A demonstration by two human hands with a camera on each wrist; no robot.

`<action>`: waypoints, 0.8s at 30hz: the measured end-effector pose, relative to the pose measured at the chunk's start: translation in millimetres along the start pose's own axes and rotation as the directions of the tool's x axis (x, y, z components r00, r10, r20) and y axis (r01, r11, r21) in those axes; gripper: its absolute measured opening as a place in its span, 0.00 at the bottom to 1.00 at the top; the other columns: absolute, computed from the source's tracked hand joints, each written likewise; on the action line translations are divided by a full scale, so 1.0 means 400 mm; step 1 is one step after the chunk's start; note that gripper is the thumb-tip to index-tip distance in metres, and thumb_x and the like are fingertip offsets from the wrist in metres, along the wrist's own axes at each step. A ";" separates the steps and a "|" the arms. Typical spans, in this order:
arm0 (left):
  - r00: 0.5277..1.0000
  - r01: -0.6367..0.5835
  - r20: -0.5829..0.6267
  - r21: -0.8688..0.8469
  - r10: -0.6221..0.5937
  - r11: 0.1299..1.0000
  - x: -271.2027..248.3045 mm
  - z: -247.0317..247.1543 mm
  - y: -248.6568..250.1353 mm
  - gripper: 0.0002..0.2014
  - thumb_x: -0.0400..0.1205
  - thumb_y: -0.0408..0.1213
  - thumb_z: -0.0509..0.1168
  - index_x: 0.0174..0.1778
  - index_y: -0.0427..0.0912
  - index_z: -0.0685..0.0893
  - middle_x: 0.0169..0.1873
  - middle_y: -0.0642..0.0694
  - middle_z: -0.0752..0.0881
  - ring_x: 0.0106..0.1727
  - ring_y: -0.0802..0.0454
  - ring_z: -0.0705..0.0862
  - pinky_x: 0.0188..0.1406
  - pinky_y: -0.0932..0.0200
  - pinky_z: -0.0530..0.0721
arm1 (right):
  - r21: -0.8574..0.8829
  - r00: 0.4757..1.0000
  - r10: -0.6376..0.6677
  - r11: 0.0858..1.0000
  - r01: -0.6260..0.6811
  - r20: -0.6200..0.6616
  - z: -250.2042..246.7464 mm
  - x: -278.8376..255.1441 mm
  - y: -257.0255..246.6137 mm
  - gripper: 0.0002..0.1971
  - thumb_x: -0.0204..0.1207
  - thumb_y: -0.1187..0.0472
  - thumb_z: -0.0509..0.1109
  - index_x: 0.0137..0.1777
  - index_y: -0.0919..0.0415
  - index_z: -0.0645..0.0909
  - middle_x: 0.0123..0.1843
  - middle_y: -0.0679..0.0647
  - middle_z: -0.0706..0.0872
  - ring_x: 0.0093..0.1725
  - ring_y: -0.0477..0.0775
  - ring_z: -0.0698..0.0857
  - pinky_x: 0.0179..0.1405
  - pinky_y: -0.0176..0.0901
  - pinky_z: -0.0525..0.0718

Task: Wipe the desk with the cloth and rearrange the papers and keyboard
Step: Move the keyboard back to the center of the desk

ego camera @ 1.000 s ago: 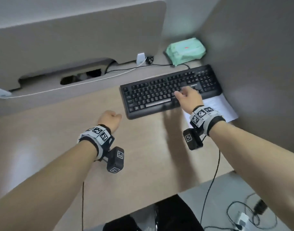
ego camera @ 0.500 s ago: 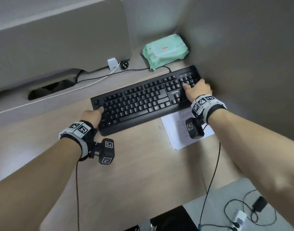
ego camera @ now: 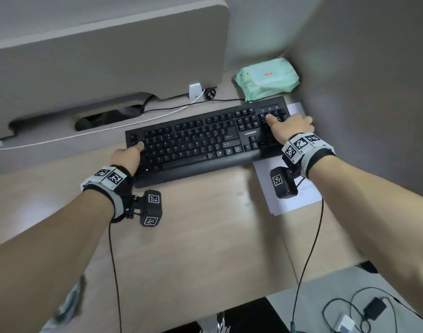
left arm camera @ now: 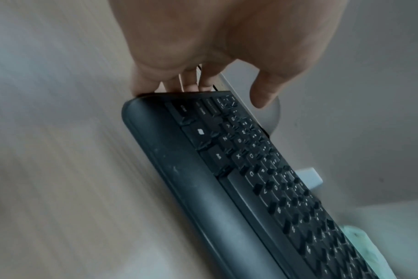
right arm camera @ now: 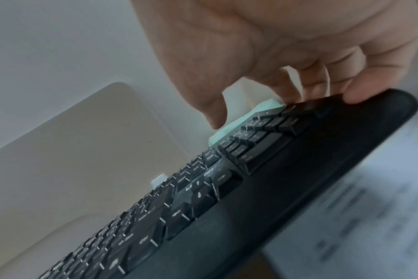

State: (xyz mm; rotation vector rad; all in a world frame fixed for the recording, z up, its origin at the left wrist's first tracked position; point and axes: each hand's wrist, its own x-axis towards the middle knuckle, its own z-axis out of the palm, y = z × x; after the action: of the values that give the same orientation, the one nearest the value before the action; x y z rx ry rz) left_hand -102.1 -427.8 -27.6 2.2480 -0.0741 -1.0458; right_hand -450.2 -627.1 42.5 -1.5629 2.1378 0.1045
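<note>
The black keyboard point(ego camera: 205, 143) lies slantwise across the back of the wooden desk point(ego camera: 193, 236). My left hand point(ego camera: 127, 156) grips its left end: the thumb lies on the keys and the fingers point(left arm camera: 191, 85) curl behind the edge of the keyboard point(left arm camera: 203, 188). My right hand point(ego camera: 289, 127) grips the right end, with its thumb over the number pad and its fingertips point(right arm camera: 360, 96) on the corner of the keyboard point(right arm camera: 251, 188). A white printed sheet of paper point(ego camera: 289, 195) lies under the keyboard's right end, and the paper point(right arm camera: 370, 198) also shows beside the keyboard in the right wrist view. I see no cloth.
A green pack of wipes point(ego camera: 268, 78) sits in the back right corner, touching the keyboard's rear. A grey partition point(ego camera: 109, 56) and side wall point(ego camera: 373, 92) close the desk in. Cables and a white plug point(ego camera: 195, 91) run along the back. A cable opening point(ego camera: 109, 116) lies at back left.
My left hand went from the bare desk to the keyboard's left end and took hold. My right hand slid from the middle keys to the right end.
</note>
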 end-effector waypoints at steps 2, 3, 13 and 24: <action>0.999 0.007 -0.045 -0.001 -0.007 1.000 0.028 -0.092 -0.027 0.47 0.53 0.67 0.69 0.63 0.38 0.83 0.57 0.38 0.88 0.55 0.36 0.87 0.63 0.42 0.83 | 0.002 0.999 -0.022 1.000 0.022 0.032 0.038 -0.065 -0.053 0.44 0.74 0.30 0.62 0.77 0.67 0.66 0.76 0.66 0.68 0.75 0.68 0.70 0.71 0.60 0.70; 0.997 0.010 -0.072 0.002 -0.010 1.000 0.007 -0.150 -0.026 0.45 0.55 0.67 0.69 0.63 0.38 0.83 0.58 0.39 0.87 0.55 0.35 0.86 0.63 0.41 0.82 | 0.014 0.998 -0.038 0.999 0.037 0.050 0.071 -0.104 -0.087 0.45 0.74 0.30 0.62 0.77 0.68 0.64 0.76 0.67 0.68 0.74 0.69 0.70 0.72 0.60 0.70; 0.963 0.090 -0.262 0.104 -0.060 0.990 0.122 -0.738 -0.217 0.42 0.68 0.66 0.65 0.69 0.34 0.78 0.67 0.32 0.81 0.66 0.31 0.80 0.70 0.40 0.76 | 0.024 0.958 -0.185 0.983 0.185 0.218 0.365 -0.527 -0.424 0.46 0.77 0.33 0.62 0.79 0.73 0.59 0.78 0.68 0.69 0.77 0.68 0.70 0.74 0.57 0.69; 0.940 0.169 -0.300 -0.012 -0.164 0.986 0.301 -1.143 -0.384 0.45 0.70 0.67 0.64 0.76 0.37 0.73 0.73 0.37 0.77 0.72 0.35 0.77 0.75 0.43 0.71 | -0.013 0.926 -0.257 0.963 0.271 0.276 0.648 -0.801 -0.732 0.50 0.74 0.28 0.61 0.79 0.73 0.61 0.74 0.69 0.74 0.72 0.67 0.76 0.68 0.56 0.76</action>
State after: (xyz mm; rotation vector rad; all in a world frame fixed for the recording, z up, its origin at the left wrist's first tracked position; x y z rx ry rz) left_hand 268.1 -99.6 18.7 2.4330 0.2440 -0.7754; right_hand -22.6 -359.1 14.4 -1.7396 1.7107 0.2692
